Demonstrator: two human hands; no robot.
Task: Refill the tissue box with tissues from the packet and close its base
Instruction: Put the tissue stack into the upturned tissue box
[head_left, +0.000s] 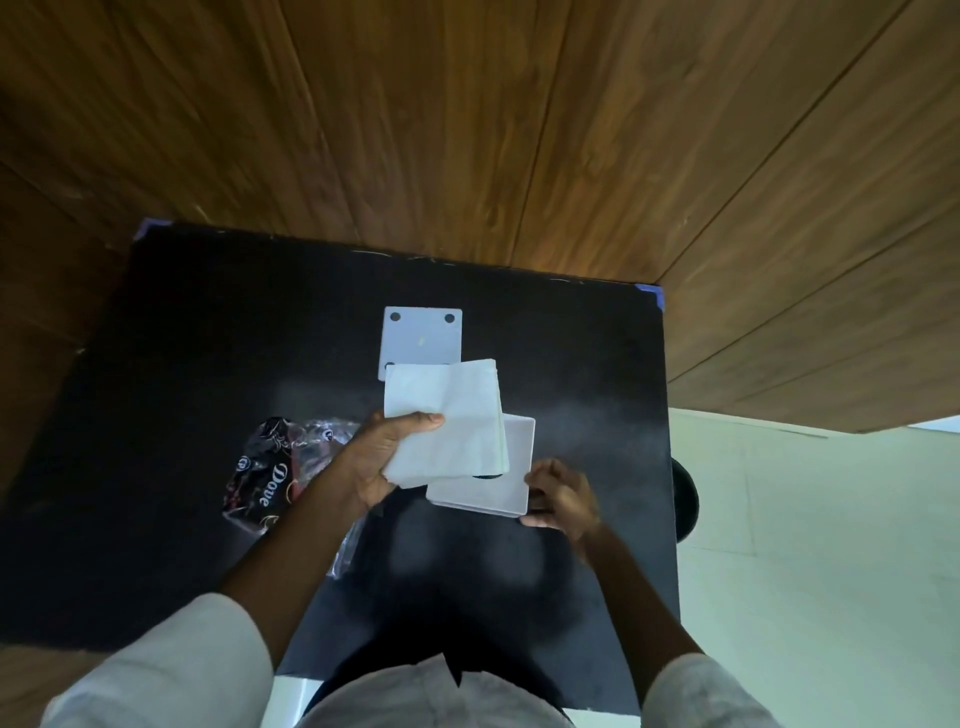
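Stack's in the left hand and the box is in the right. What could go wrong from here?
The tissue stack is pinched by the left hand at one corner only, so loose sheets could fan or slip. The right hand grips the tissue box by its edge; it may tilt. The base plate lies apart, easy to forget.

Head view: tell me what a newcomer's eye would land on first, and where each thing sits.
The white stack of tissues stands out most, held in the left hand above the middle of the black table. Just beneath it, the right hand steadies the white tissue box. The base plate lies further back, and the opened packet lies to the left.
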